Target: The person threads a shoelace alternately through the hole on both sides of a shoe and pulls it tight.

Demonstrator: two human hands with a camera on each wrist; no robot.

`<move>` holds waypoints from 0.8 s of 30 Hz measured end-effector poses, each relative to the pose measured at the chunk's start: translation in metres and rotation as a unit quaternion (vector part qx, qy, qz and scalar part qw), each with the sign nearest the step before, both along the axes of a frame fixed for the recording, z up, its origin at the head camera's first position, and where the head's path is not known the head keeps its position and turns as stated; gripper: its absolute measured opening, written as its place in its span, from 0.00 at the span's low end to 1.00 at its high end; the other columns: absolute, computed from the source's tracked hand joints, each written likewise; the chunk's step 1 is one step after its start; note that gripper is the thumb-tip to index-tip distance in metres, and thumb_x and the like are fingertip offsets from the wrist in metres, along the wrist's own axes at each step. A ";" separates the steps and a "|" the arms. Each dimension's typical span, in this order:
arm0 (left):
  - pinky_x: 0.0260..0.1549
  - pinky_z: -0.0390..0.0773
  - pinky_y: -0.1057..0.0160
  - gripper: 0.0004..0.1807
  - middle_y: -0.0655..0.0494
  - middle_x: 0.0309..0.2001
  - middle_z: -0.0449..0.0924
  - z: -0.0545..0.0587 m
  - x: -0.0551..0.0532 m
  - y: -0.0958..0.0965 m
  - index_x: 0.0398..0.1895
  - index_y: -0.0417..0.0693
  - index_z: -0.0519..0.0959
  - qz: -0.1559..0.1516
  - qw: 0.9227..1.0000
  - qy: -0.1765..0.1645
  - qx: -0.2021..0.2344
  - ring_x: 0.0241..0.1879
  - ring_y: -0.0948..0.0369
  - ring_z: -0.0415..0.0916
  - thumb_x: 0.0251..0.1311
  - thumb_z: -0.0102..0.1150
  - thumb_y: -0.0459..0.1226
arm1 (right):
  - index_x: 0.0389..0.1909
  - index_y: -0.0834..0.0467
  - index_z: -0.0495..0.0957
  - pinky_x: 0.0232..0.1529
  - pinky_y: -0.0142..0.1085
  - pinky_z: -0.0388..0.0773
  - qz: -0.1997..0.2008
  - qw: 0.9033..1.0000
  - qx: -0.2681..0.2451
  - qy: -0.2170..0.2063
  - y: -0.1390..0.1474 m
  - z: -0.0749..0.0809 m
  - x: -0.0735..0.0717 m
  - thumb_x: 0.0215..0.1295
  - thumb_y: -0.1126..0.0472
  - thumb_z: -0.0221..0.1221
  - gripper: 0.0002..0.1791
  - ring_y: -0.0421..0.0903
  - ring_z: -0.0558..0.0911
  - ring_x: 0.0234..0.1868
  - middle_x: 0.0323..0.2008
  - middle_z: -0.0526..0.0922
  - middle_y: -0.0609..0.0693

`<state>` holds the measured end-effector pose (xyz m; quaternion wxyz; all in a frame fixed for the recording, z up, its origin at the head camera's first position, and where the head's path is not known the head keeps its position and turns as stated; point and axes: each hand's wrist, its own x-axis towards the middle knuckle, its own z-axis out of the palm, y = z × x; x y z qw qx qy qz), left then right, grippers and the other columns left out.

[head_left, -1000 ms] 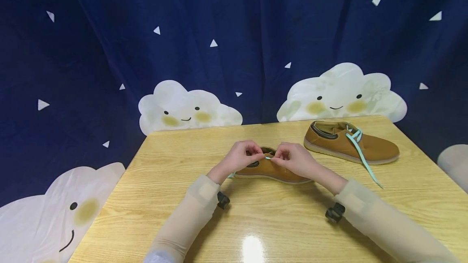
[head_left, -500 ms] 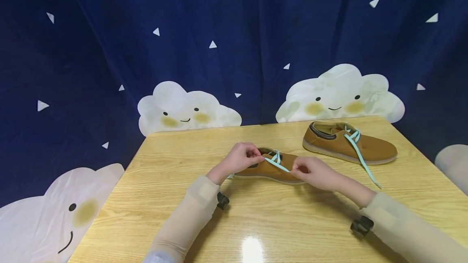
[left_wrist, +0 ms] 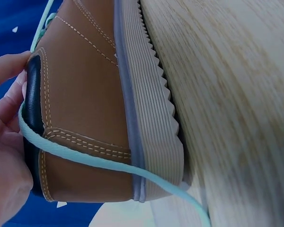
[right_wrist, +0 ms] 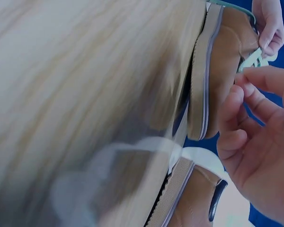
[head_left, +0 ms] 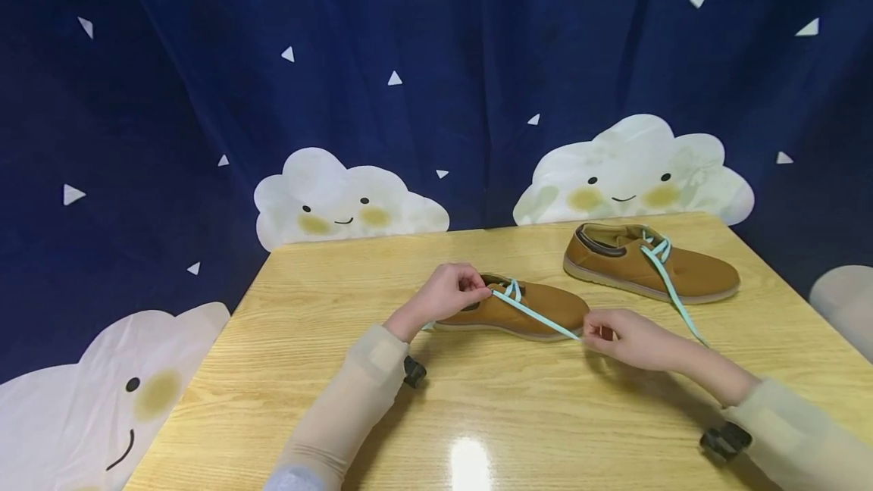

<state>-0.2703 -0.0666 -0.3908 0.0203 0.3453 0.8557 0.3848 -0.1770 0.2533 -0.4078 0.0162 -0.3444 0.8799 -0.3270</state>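
A brown shoe [head_left: 549, 308] with a pale sole stands on the table, its toe to the right. My left hand [head_left: 446, 295] is at the shoe's opening and pinches a mint-green shoelace [head_left: 535, 314] close to the lacing. Past the toe, my right hand [head_left: 630, 338] pinches the same lace near its far end. Between both hands the lace runs straight along the shoe's side. In the left wrist view, another length of shoelace [left_wrist: 99, 161] crosses the heel and hangs down over the sole. My left palm partly hides the shoe's collar.
A second brown shoe [head_left: 702, 276] with a mint lace lies at the back right, one lace end trailing onto the wooden table [head_left: 532, 415]. Behind the table hangs a dark blue curtain [head_left: 423, 21] printed with clouds.
My right hand has moved right and toward me, away from the left hand, drawing the shoelace out into a long straight line. My left hand stays almost still at the shoe's opening.
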 end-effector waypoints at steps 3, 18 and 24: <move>0.24 0.69 0.68 0.07 0.60 0.26 0.75 -0.001 -0.001 0.000 0.27 0.51 0.83 0.001 1.000 -0.005 -0.001 0.21 0.64 0.67 0.63 0.64 0.40 | 0.26 0.49 0.68 0.21 0.30 0.65 0.012 1.000 -0.008 0.000 0.006 -0.002 0.001 0.69 0.65 0.58 0.13 0.33 0.67 0.23 0.23 0.67 0.35; 0.30 0.73 0.68 0.08 0.64 0.30 0.74 0.003 0.007 -0.010 0.33 0.52 0.82 0.001 0.993 0.094 -0.076 0.27 0.68 0.71 0.66 0.60 0.44 | 0.27 0.49 0.75 0.19 0.30 0.65 -0.027 0.999 0.031 -0.021 -0.004 -0.003 -0.006 0.69 0.56 0.59 0.09 0.33 0.67 0.20 0.21 0.72 0.37; 0.34 0.76 0.64 0.10 0.62 0.31 0.79 0.014 0.015 -0.025 0.40 0.48 0.81 -0.006 0.969 0.177 -0.172 0.30 0.66 0.75 0.66 0.60 0.45 | 0.31 0.51 0.79 0.22 0.32 0.68 -0.050 0.998 0.039 -0.007 -0.007 0.008 -0.017 0.69 0.54 0.59 0.08 0.35 0.70 0.24 0.25 0.76 0.39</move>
